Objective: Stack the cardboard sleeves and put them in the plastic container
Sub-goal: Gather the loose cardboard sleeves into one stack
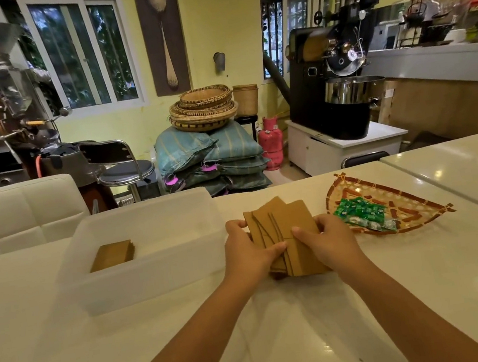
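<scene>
Several flat brown cardboard sleeves (283, 223) lie fanned and uneven on the white table, held between both hands. My left hand (247, 250) grips their left edge, thumb on top. Gripping the right edge is my right hand (328, 238), its thumb pressed on the top sleeve. To the left stands a translucent white plastic container (153, 278). Inside it, near the front left, lies a neat stack of brown sleeves (113, 255).
A woven fan-shaped basket (403, 203) with green wrapped packets (362, 214) sits to the right of the sleeves. A white padded chair (18, 212) stands behind the table at left. Beyond the table's far edge are sacks, baskets and roasting machines.
</scene>
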